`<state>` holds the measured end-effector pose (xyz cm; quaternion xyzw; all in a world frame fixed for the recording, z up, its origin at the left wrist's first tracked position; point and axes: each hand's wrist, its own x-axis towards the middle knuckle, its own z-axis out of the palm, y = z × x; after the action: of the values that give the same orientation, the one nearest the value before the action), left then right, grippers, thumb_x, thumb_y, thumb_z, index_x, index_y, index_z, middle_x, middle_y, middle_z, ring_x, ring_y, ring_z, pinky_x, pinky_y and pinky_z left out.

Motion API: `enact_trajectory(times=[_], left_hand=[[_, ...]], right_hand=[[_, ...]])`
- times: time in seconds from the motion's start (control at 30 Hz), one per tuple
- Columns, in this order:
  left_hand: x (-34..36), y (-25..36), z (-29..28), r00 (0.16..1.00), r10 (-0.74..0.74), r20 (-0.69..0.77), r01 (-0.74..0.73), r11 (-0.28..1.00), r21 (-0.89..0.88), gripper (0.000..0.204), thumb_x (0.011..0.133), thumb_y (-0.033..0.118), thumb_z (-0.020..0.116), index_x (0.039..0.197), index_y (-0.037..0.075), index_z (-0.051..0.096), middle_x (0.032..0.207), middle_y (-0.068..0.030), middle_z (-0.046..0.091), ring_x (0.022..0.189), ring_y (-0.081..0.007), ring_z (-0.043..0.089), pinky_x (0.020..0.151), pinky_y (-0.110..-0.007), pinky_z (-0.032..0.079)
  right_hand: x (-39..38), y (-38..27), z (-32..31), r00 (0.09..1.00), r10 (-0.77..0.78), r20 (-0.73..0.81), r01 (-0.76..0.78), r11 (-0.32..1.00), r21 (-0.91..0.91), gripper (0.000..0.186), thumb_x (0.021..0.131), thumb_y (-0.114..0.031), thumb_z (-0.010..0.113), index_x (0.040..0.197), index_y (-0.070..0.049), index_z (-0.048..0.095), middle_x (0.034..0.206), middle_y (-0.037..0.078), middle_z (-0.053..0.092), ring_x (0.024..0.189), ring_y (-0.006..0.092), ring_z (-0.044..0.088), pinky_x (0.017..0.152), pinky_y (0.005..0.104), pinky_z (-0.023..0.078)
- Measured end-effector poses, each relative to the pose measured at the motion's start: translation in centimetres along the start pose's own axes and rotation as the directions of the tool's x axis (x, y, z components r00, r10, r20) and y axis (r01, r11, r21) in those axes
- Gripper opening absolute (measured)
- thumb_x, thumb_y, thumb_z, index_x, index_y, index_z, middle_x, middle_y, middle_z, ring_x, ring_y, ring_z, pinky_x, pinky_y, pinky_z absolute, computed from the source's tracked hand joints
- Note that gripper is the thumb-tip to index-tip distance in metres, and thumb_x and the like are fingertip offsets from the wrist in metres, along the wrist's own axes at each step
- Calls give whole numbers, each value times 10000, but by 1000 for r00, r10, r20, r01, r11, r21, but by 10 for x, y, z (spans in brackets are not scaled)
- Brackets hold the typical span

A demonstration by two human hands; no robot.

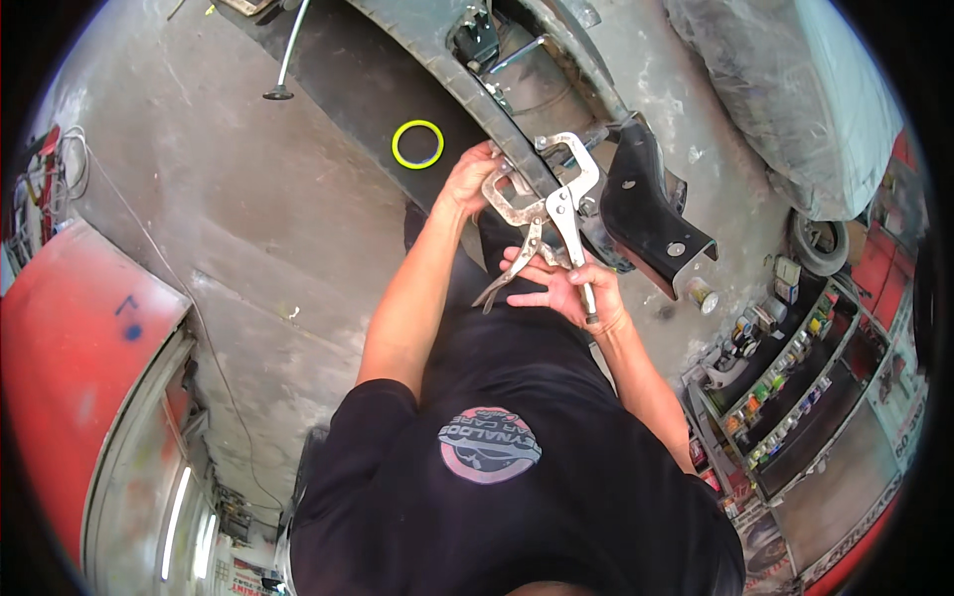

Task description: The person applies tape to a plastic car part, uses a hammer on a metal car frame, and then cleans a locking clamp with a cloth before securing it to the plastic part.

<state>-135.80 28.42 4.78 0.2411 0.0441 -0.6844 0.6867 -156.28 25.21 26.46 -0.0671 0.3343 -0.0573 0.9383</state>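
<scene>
A pair of metal locking C-clamp pliers [562,202] sits at the edge of a long dark curved car part [437,55], its wide jaws straddling the edge. My right hand [586,290] supports the clamp's handle, thumb laid over it and the other fingers stretched out beside the lower lever. My left hand [469,179] is closed at the part's edge, right next to the clamp's left jaw. Its fingertips are partly hidden, so what they pinch there cannot be made out. The clamp's two handles stand apart.
A yellow-green ring [417,145] lies on the dark surface left of the part. A black bracket with holes [646,214] juts out on the right. A red panel [89,368] stands at left, a covered object [795,99] at upper right, and a cart of small bottles [785,387] at right.
</scene>
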Motion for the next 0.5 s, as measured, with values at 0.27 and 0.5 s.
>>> enact_trajectory(times=[0.27,0.5], left_hand=[[-2,-1,-15,998,-54,16,53,998,15,295,940,55,700,1233,41,665,1160,-74,720,1070,-211,697,979,-406,586],[-2,4,-10,997,-56,-57,51,995,-81,326,983,31,605,1307,45,634,1272,-109,684,1189,-268,648,1085,-455,514]], right_hand=[[-1,-19,-14,996,21,86,-25,999,40,825,760,-210,670,1506,43,426,1523,371,416,1434,531,396,1104,736,364],[28,27,14,983,-177,-47,177,984,-3,905,727,-129,642,1579,-130,336,1510,324,460,1400,497,450,1114,716,362]])
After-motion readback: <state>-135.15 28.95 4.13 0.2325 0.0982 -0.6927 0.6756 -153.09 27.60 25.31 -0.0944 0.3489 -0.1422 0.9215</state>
